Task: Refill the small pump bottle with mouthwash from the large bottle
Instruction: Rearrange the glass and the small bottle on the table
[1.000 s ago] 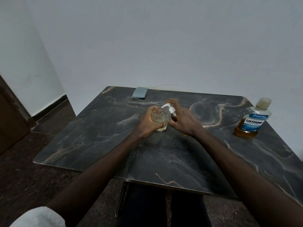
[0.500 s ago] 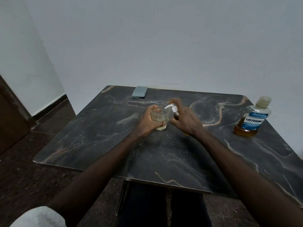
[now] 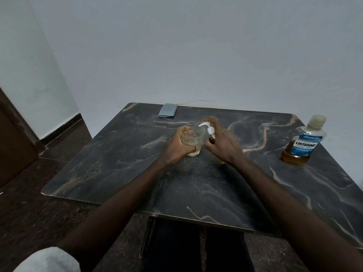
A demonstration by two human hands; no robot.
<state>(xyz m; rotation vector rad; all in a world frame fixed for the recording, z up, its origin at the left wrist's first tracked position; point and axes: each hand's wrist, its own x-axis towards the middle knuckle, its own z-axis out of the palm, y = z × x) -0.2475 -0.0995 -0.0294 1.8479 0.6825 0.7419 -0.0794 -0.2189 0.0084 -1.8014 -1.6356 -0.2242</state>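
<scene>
My left hand (image 3: 177,147) grips a clear glass tumbler (image 3: 193,139) near the middle of the dark marble table (image 3: 196,185); a little pale liquid lies in it. My right hand (image 3: 224,142) holds the small pump bottle (image 3: 211,134), whose white pump head points its nozzle over the glass rim. A finger of that hand rests on the pump top. Most of the small bottle is hidden behind my fingers. The large Listerine bottle (image 3: 303,145), capped and holding amber mouthwash low down, stands upright at the table's right edge.
A flat grey-blue object (image 3: 168,110) lies at the table's far edge near the wall. A thin wire (image 3: 198,101) runs behind it. My dark-trousered legs (image 3: 176,248) show below the near table edge. A brown door (image 3: 11,142) stands at the left.
My right hand and the pump bottle have shifted slightly right and upward, the finger rising on the pump head. The left hand keeps the glass in place.
</scene>
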